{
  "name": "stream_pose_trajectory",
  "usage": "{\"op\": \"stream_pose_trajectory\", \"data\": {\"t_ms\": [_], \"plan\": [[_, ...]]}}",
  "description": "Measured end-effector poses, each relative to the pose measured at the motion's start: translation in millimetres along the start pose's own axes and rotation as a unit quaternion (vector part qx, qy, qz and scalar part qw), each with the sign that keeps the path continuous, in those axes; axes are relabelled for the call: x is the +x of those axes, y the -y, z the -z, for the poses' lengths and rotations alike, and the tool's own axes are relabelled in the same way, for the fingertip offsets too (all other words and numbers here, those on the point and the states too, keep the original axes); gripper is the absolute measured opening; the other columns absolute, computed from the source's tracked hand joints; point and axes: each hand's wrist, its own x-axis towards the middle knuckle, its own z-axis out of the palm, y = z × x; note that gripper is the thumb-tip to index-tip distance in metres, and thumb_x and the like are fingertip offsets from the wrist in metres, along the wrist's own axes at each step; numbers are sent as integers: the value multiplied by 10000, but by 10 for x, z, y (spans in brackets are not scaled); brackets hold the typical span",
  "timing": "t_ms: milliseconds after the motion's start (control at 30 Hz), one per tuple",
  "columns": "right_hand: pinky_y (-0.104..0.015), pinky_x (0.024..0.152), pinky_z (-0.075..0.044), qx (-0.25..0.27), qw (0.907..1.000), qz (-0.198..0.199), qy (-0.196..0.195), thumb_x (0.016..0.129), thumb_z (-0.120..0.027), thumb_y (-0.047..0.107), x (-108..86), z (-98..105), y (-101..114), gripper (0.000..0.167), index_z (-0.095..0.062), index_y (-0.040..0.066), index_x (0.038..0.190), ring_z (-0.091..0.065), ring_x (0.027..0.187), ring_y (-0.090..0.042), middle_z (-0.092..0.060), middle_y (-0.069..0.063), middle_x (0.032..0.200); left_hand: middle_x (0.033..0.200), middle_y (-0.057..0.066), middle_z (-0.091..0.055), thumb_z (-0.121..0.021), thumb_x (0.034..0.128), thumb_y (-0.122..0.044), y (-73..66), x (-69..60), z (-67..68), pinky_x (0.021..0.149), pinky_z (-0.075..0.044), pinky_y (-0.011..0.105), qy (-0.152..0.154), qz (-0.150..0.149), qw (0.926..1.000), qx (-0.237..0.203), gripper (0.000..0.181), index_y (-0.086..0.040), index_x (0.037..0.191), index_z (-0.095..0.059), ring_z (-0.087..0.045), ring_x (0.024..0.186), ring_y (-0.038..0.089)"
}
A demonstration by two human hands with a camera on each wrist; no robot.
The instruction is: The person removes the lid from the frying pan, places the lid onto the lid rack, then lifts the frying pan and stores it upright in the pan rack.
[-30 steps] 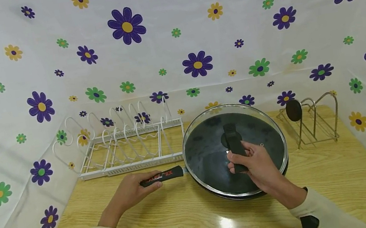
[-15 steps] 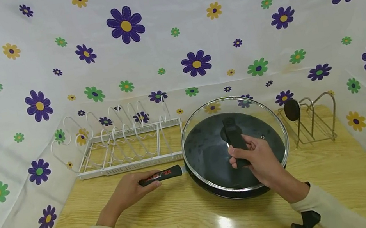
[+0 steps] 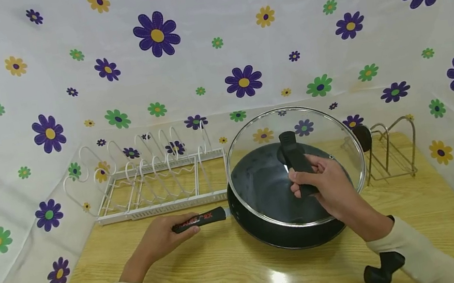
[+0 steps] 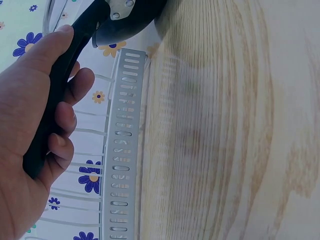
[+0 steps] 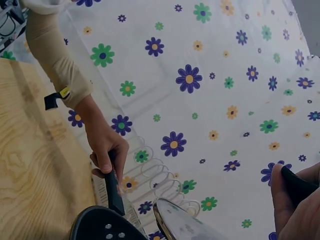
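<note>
Gripping the pan handle with our left hand, we hold the tilted glass lid by its knob in our right hand. Beneath, toward the back edge of the table, sits the pan.

The left wrist view's top edge cuts off most of the pan.
</note>
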Motion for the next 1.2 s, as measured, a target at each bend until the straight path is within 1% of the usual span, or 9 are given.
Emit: {"op": "stream_pose_trajectory", "data": {"t_ms": [167,300,567,667,933,1200], "plan": [[-246,665,-594,10,10000,48,55,986,-584,-57,22,32,100,529,-350,-123,1455,-683,665,-113,-730,-7,868,962,-26,-732,-671,966,-487,-1,-3,-1,524,-380,252,8,32,10000,18,522,-142,1358,-679,-428,520,20],[-249,666,-593,14,9999,92,68,984,-585,-51,22,52,192,533,-340,-127,1451,-688,675,-114,-725,-18,875,967,-25,-735,-673,964,-489,-5,1,-4,527,-376,250,-21,13,10000,62,516,-150,1354,-683,-423,518,17],[-251,671,-596,-147,9997,198,63,989,-592,-40,21,113,348,517,-345,-118,1437,-689,682,-115,-729,-17,880,982,-21,-738,-660,970,-497,3,-6,-11,532,-375,253,-6,37,10000,87,512,-158,1353,-684,-424,529,14],[-253,670,-598,-118,9997,207,67,986,-593,-49,35,125,390,529,-338,-116,1445,-689,676,-119,-735,-20,882,975,-24,-736,-660,970,-498,10,-4,-7,536,-373,255,-17,56,9999,89,519,-151,1355,-682,-425,533,18],[-263,644,-595,-35,9998,79,-152,967,-641,-40,25,147,467,571,-340,-89,1450,-665,651,-145,-724,-48,900,959,-33,-731,-664,968,-497,-8,-7,23,529,-369,251,-9,72,9999,109,515,-150,1347,-688,-419,520,18],[-248,620,-586,-160,9994,299,-117,971,-634,-47,12,218,553,499,-375,-88,1395,-652,626,-128,-717,-46,886,908,-68,-711,-654,973,-502,-19,14,23,522,-357,251,19,35,9999,142,514,-157,1353,-683,-402,508,16]]}}
